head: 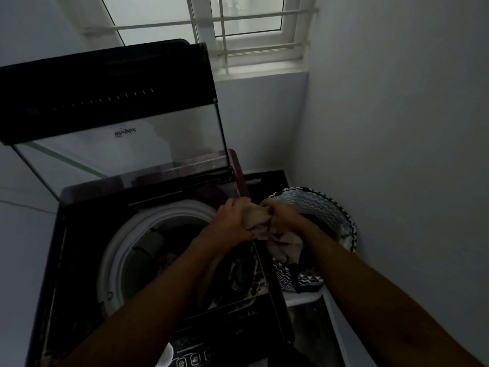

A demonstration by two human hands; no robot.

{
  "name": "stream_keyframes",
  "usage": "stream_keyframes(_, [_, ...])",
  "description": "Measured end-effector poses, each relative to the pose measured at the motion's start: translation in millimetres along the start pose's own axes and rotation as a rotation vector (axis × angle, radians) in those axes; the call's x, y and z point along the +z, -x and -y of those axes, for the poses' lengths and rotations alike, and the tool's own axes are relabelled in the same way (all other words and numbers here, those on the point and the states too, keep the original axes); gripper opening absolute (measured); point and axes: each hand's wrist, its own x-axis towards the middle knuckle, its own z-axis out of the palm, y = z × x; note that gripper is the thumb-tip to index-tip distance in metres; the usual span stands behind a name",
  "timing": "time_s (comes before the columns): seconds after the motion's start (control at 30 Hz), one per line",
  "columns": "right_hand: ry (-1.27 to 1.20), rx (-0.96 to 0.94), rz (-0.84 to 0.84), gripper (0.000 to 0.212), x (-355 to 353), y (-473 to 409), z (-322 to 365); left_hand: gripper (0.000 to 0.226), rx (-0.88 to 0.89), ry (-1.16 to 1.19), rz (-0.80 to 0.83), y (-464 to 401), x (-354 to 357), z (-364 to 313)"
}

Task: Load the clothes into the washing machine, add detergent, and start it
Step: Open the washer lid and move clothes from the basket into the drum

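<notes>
I see both of my hands up over the right edge of the washing machine (79,260). My left hand (232,221) and my right hand (283,215) are close together, and both have their fingers curled tight around one light-colored cloth (264,229). The cloth is bunched up between the two hands, and part of it hangs down below my right wrist — just over the gap between the machine and the laundry basket (330,210).

The machine is dark, and it opens at the top. Its glass lid (119,144) stands up and leans back toward the window (238,22). Inside I can see the round white rim of the tub (113,250). There are some clothes (156,250) down in the tub already, but it is dim in there and I cannot tell what they are. Near the bottom of the view is the row of buttons (194,358) on the front of the machine.

The basket sits on the floor just beside the machine, on its right, in the corner by the wall (397,128). It has a black and white zigzag pattern. Its inside is dark, so I cannot tell what is in it.

The room is dim — most of the light comes from the window behind the lid.
</notes>
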Motion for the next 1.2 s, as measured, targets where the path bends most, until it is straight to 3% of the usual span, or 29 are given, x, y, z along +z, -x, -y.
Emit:
stream_keyframes(0.1, [-0.142, 0.031, -0.133, 0.02, -10.1, -0.7, 25.9, 0.126, -0.038, 0.139, 0.003, 3.9, -6.4, 1.6])
stream_keyframes(0.2, [-0.281, 0.038, -0.176, 0.012, -24.8, 2.5, 71.6, 0.128, 0.068, 0.214, -0.064, 7.3, -20.0, 1.6])
stream_keyframes(0.27, [-0.386, -0.001, -0.116, 0.018, -29.7, 0.3, 100.3, 0.118, 0.121, 0.245, -0.153, 9.7, -33.9, 5.0])
stream_keyframes(0.4, [-0.62, -0.019, 0.095, 0.02, -18.4, -5.7, 138.1, 0.087, 0.056, 0.249, -0.365, 20.9, -66.4, 27.5])
stream_keyframes(0.53, [-1.06, 0.065, 0.275, 0.036, -0.6, -18.9, 141.5, 0.052, -0.021, 0.172, -0.483, 40.9, -87.4, 62.1])
stream_keyframes(0.57, [-0.998, 0.036, 0.253, 0.039, 1.3, -21.3, 139.9, 0.045, -0.053, 0.17, -0.505, 45.9, -90.3, 72.0])
stream_keyframes(0.67, [-0.284, -0.149, 0.102, 0.046, 1.1, -10.2, 143.6, 0.033, -0.165, 0.152, -0.506, 58.4, -90.1, 98.9])
stream_keyframes(0.77, [0.256, -0.332, -0.081, 0.051, 9.4, -5.6, 150.5, 0.029, -0.218, 0.112, -0.496, 72.7, -81.2, 110.4])
stream_keyframes(0.83, [0.62, -0.325, -0.155, 0.066, 18.7, -9.7, 148.7, 0.024, -0.243, 0.114, -0.543, 82.5, -78.2, 113.3])
stream_keyframes(0.9, [0.84, -0.141, -0.076, 0.079, 30.9, -9.2, 143.5, 0.026, -0.279, 0.104, -0.6, 89.7, -77.1, 116.2])
stream_keyframes(0.93, [0.868, -0.036, -0.058, 0.077, 36.8, -7.2, 142.8, 0.027, -0.29, 0.104, -0.619, 91.3, -77.0, 116.2])
stream_keyframes(1.03, [0.81, 0.092, -0.141, 0.046, 59.6, -12.9, 149.9, 0.024, -0.26, 0.111, -0.67, 95.8, -76.2, 116.6])
stream_keyframes(1.2, [0.346, 0.009, -0.085, 0.041, 84.0, -35.7, 168.9, 0.037, -0.284, 0.162, -0.658, 103.7, -68.0, 131.2])
